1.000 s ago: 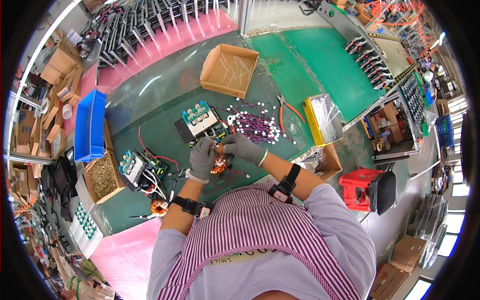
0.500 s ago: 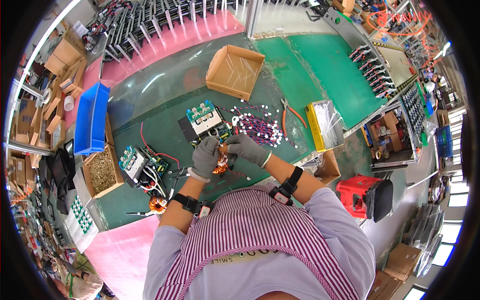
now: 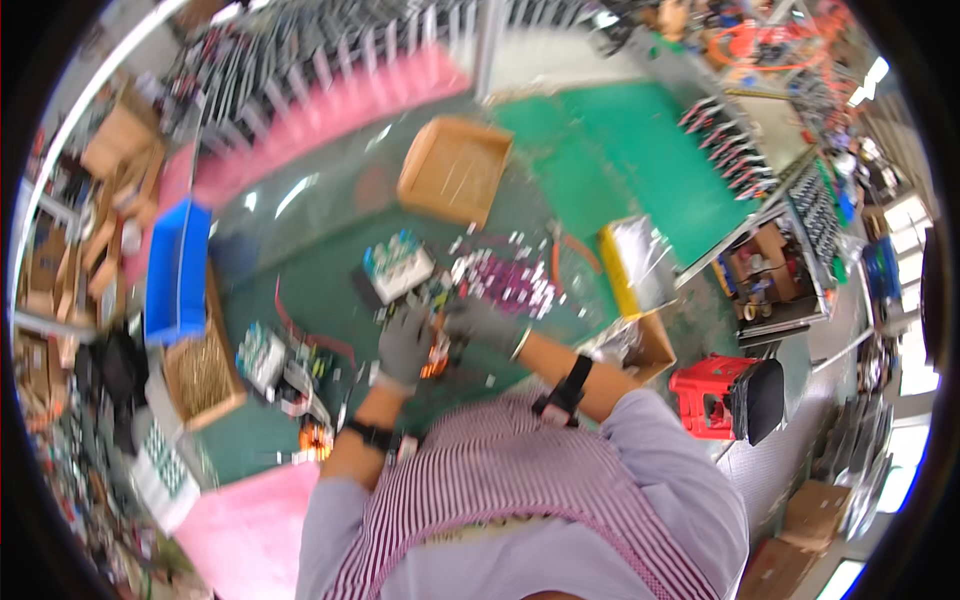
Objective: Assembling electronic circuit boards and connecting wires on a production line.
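Observation:
Both my gloved hands meet at the near edge of a circuit board [image 3: 400, 270] with a white plate and green parts; motion blurs the view. My left hand [image 3: 405, 345] has its fingers closed at the board's edge. Close beside it, my right hand [image 3: 484, 327] is also closed, fingers drawn together. What either hand pinches is too smeared to make out. An orange copper-wound coil [image 3: 436, 358] shows between and below them. Just beyond my right hand lies a heap of purple-looking wires with white connectors [image 3: 505, 280].
At left sit a second circuit board [image 3: 262, 358], another copper coil [image 3: 316, 438], a blue bin [image 3: 178, 275] and a box of small parts [image 3: 205, 378]. A cardboard tray [image 3: 455, 170] lies ahead. Orange-handled pliers [image 3: 582, 252] and a yellow box [image 3: 625, 270] are right; a red stool [image 3: 705, 398] stands beside the bench.
The whole view has shifted and blurred. My hands remain together at the board's near edge, sitting slightly lower in the picture, as does the board.

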